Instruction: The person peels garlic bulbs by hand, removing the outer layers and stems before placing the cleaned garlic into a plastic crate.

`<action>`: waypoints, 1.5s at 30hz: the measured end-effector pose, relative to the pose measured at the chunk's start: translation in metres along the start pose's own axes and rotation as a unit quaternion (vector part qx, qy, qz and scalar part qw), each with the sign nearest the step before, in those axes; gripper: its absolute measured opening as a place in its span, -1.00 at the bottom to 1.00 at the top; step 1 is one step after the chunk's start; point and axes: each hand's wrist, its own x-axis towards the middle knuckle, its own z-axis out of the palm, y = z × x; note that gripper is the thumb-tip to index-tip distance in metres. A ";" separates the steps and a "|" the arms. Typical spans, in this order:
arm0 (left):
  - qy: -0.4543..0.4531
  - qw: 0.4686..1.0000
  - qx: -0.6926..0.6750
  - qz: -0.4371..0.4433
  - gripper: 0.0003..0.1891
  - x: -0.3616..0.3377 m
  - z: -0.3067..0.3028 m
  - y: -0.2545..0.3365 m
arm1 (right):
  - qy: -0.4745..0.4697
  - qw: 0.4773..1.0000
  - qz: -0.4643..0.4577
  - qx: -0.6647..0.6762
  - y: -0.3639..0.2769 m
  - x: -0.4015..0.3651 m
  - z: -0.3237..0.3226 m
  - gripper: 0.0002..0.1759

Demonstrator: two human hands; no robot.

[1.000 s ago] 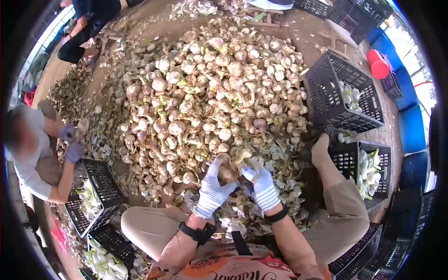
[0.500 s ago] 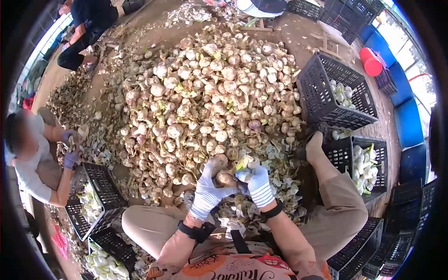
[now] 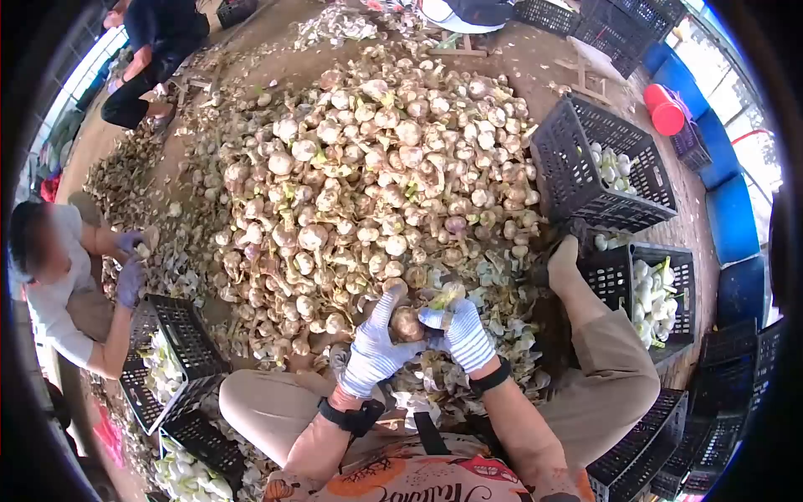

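Observation:
My left hand (image 3: 373,350), in a white-and-blue striped glove, is wrapped round a brownish garlic bulb (image 3: 407,325). From the other side my right hand (image 3: 467,336), in a matching glove, is closed with its blue-tipped thumb pointing at the bulb. A pale green-white piece (image 3: 448,294) shows just above its fingers; I cannot tell what this hand grips. Both hands are over the near edge of a large heap of unpeeled garlic (image 3: 368,184). Loose papery skins (image 3: 435,372) lie beneath them, between my legs.
On the right stand black crates (image 3: 585,188) with some white peeled garlic (image 3: 654,305). Two more crates (image 3: 171,322) with white garlic are at the left. A gloved co-worker (image 3: 71,284) sits there, and another person (image 3: 159,50) works farther back. A red bucket (image 3: 665,113) stands far right.
My left fingers have closed in around the bulb, and my right hand has shifted slightly down and right. At the left, the co-worker's hands have moved a little.

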 end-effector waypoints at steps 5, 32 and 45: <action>0.012 0.981 -0.192 -0.040 -0.17 0.000 0.006 -0.014 | -0.032 0.997 0.062 0.033 -0.027 -0.009 -0.003 -0.76; -0.092 0.791 -0.570 -0.203 -0.36 0.010 -0.001 -0.007 | -0.022 0.995 -0.063 -0.073 0.008 0.019 -0.018 -0.65; 0.140 0.754 -0.624 -0.149 -0.73 0.008 0.019 -0.039 | -0.008 0.988 0.059 0.143 0.015 -0.002 -0.011 -0.75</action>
